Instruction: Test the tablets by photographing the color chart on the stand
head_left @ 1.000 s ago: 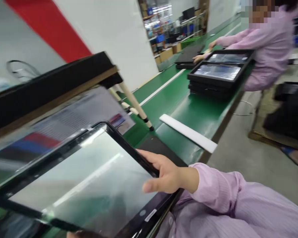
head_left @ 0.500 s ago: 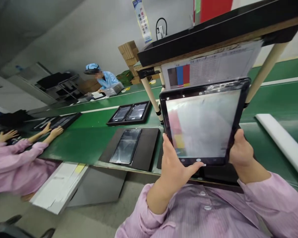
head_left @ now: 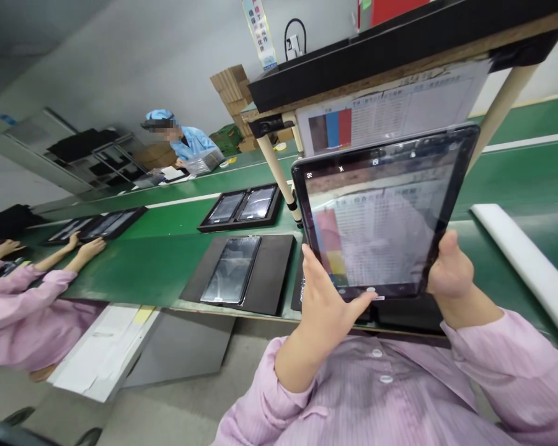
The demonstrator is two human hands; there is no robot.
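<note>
A black-framed tablet (head_left: 376, 229) is held up in front of me, tilted, its screen lit with a camera view of the sheet behind it. My left hand (head_left: 323, 294) grips its lower left edge, the thumb stretched along the bottom rim. My right hand (head_left: 451, 266) is closed on the lower right edge, its fingers partly hidden behind. Beyond the tablet hangs a printed sheet (head_left: 376, 111) with dark, blue and red colour blocks. A second tablet (head_left: 231, 270), dark-screened, lies to the left on a black foam board (head_left: 274, 272).
A black tray (head_left: 240, 207) holds two tablets on the green bench (head_left: 134, 266). Overhead is a black-edged shelf (head_left: 400, 56) on pale posts. A white foam strip (head_left: 516, 260) lies right. Co-workers in pink sleeves (head_left: 32, 303) and blue clothing (head_left: 193, 145) work at left.
The tablet is tilted slightly differently, and its screen picture has sharpened from a pale blur to visible rows of print. Both hands keep their hold. My view has shifted slightly.
</note>
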